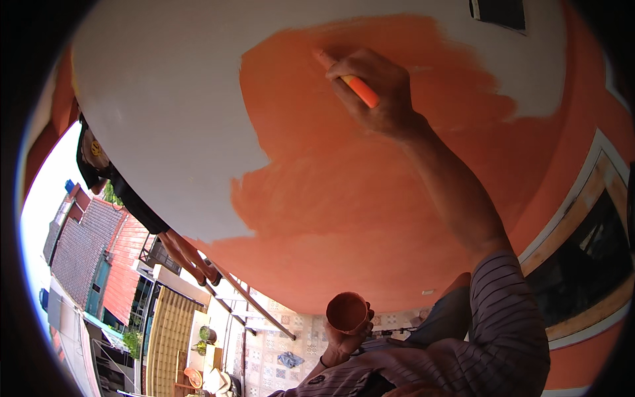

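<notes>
Two hands were at work against the wall (165, 99). The right hand (374, 89) had its fingers closed around an orange-handled paintbrush (354, 83), whose tip touched the wall's orange-painted patch (344, 198) near that patch's upper edge. The left hand (344, 337) gripped a small paint cup (346, 311), orange inside, held low near the striped sleeve (503, 331). A window frame (582, 218) ran along the wall's right edge.

A dark window frame (582, 251) at right; tiled floor (278, 357) and red rooftops (126, 264) below.
</notes>
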Tool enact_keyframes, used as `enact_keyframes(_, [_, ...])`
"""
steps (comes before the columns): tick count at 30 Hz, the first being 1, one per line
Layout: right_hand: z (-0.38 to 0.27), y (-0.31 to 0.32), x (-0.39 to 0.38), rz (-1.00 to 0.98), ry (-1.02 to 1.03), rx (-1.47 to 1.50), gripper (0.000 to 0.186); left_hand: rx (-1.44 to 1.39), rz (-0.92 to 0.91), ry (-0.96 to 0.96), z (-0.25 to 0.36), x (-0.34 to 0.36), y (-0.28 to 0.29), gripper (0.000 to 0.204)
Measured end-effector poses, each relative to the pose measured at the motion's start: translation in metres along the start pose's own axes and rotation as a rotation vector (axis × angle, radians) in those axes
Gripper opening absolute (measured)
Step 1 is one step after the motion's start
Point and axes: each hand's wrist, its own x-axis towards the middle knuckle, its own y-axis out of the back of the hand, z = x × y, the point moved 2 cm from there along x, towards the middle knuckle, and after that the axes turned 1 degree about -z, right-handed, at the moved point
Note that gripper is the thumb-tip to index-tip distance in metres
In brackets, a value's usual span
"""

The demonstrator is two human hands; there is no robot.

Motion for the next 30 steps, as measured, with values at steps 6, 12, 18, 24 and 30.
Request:
enact_keyframes(6, [0.038, 0.067, 0.033, 0.537, -0.105, -0.262, 0.017, -0.018, -0.014, -0.06, 0.012, -0.019, 0.01, 0.055])
enact_keyframes(12, [-0.051, -0.111, 0.002, -0.036, 0.207, -0.262, 0.024, -0.064, -0.037, -0.109, 0.021, -0.023, 0.022, 0.057])
enact_keyframes(18, [-0.029, -0.09, 0.034, 0.102, -0.054, 0.117, 0.009, -0.056, 0.035, -0.205, 0.03, -0.029, 0.027, 0.061])
enact_keyframes(24, [-0.005, -0.042, 0.065, 0.34, 0.147, -0.448, 0.017, -0.027, 0.01, -0.24, 0.046, -0.045, 0.041, 0.062])
enact_keyframes(30, [-0.099, -0.145, -0.025, -0.326, 0.308, -0.002, 0.015, -0.02, 0.019, -0.228, 0.039, -0.031, 0.038, 0.062])
